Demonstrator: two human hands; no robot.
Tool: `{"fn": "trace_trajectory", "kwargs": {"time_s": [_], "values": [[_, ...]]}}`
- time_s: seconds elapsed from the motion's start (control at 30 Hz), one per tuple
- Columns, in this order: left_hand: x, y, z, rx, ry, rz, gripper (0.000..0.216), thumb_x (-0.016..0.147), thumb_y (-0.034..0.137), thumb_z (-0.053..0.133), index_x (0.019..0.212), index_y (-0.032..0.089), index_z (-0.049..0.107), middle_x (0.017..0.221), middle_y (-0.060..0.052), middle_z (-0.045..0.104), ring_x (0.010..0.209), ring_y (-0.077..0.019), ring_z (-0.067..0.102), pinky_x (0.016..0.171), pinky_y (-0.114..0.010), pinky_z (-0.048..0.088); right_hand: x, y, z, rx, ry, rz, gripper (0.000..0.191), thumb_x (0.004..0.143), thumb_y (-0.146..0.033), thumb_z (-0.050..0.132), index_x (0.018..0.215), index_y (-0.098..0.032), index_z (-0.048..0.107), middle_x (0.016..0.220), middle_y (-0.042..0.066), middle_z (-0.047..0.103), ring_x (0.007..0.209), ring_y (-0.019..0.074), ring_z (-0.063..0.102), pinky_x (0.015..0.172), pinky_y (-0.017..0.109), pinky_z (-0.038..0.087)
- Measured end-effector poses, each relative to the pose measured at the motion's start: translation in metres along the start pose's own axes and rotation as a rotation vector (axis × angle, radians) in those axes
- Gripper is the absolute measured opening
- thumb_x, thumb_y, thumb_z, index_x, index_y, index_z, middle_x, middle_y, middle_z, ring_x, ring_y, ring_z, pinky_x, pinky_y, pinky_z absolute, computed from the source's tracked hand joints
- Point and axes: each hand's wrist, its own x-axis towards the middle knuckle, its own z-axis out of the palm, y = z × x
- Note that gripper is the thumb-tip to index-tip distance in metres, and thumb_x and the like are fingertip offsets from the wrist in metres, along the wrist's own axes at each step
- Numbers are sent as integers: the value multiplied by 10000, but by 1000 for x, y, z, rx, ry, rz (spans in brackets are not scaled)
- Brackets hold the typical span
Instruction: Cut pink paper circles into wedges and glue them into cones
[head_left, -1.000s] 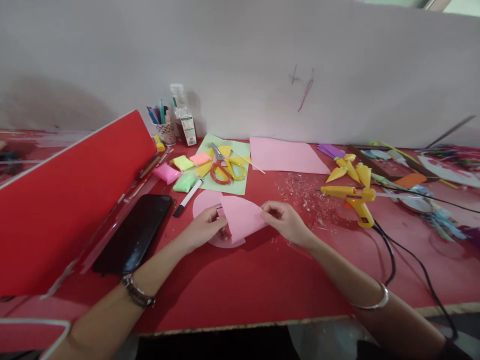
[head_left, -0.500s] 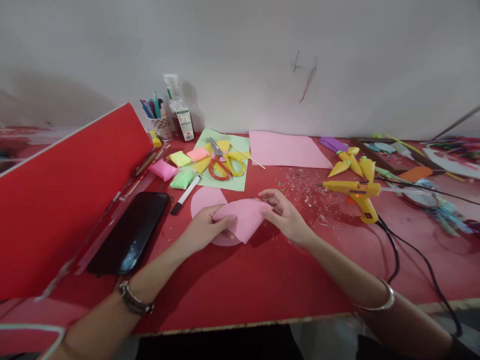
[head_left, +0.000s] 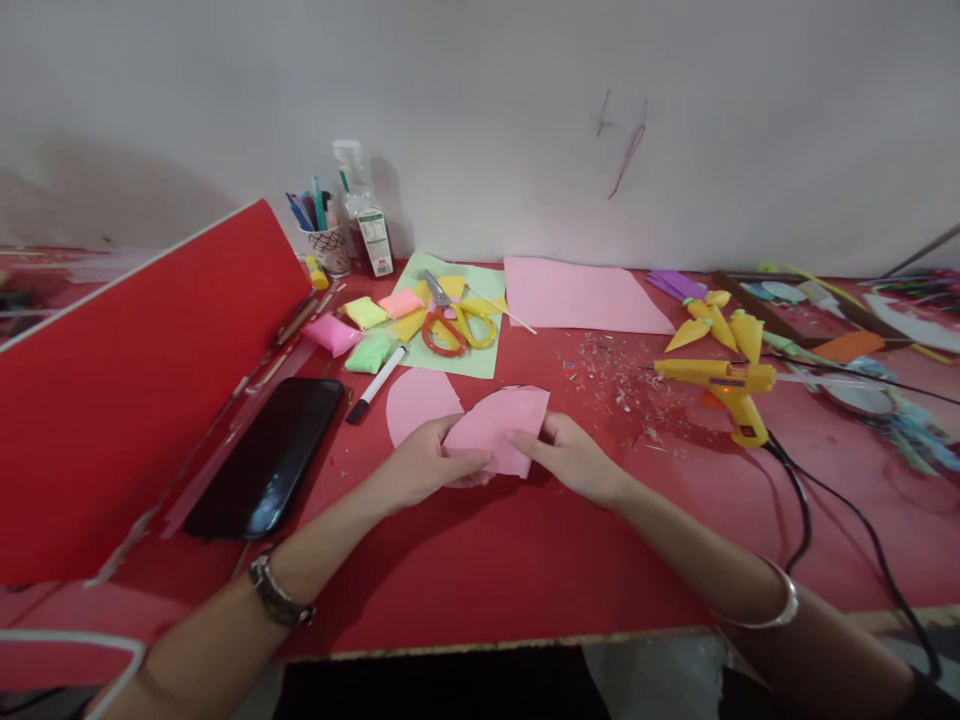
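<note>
Between both hands is a folded pink paper piece [head_left: 499,425], roughly fan-shaped with a curved upper edge. My left hand [head_left: 431,465] is closed on its left side, thumb on top and fingers underneath. On the right side, my right hand [head_left: 574,455] grips it with the thumb on the front and the fingers behind. Partly covered by my left hand, a pink paper circle [head_left: 420,398] lies flat on the red table. A white marker with a black end [head_left: 375,385] rests just left of the circle.
Scissors [head_left: 450,325] lie on green paper [head_left: 484,360] beyond my hands, near coloured clay packets [head_left: 371,350]. A phone [head_left: 266,455] and a red board [head_left: 150,400] are at left. At right are paper scraps [head_left: 619,375] and a yellow glue gun [head_left: 720,385] with its cord.
The folded pink paper has been turned, so its pointed lower end no longer hangs down. My right hand has moved lower on its right side, its fingers now behind the paper.
</note>
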Motion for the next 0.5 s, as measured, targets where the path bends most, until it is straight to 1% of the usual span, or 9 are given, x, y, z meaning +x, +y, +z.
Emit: {"fn": "trace_trajectory", "kwargs": {"time_s": [0.1,0.17,0.23,0.3,0.37,0.43,0.5], "values": [[0,0,-2,145,42,84,285,637,294,638,887,166,591,806,-17,664,719,-164,607,598,-230,466,0,0,0,26,8,-11,348,714,-405,553,907,-118,585,890,75,672,805,176,620,689,283,503],[-1,1,-3,203,35,106,257,648,318,624,852,165,598,758,-7,647,642,-136,570,535,-207,426,0,0,0,42,-13,-21,313,725,-412,547,862,-131,569,797,55,670,721,152,621,630,264,502],[-1,1,-4,225,-22,72,224,670,354,594,783,161,590,626,17,596,517,-101,495,459,-195,367,-1,-1,1,51,-73,-10,289,752,-427,518,800,-143,544,646,23,638,591,128,604,527,241,484],[-1,2,-4,242,-91,36,224,693,383,555,694,159,572,538,35,535,442,-76,417,415,-189,309,-2,-2,1,63,-131,12,286,772,-435,497,777,-149,517,545,-5,591,497,111,575,451,220,452],[-1,2,-3,268,-161,22,268,716,405,509,615,160,548,508,36,515,408,-63,367,399,-190,275,-3,-2,2,85,-153,19,281,770,-429,510,790,-149,502,539,-13,582,468,98,564,427,205,438],[-1,2,-3,288,-224,23,305,728,421,475,576,163,531,497,34,509,399,-60,347,396,-191,259,-3,-1,3,101,-157,16,279,763,-426,526,786,-149,493,555,-12,586,459,87,562,425,193,436],[-1,3,-3,293,-247,42,315,730,433,462,568,168,517,490,35,493,416,-67,357,405,-192,261,-3,1,4,105,-163,8,288,763,-436,524,757,-150,488,551,-11,584,452,78,558,424,184,436]]}}
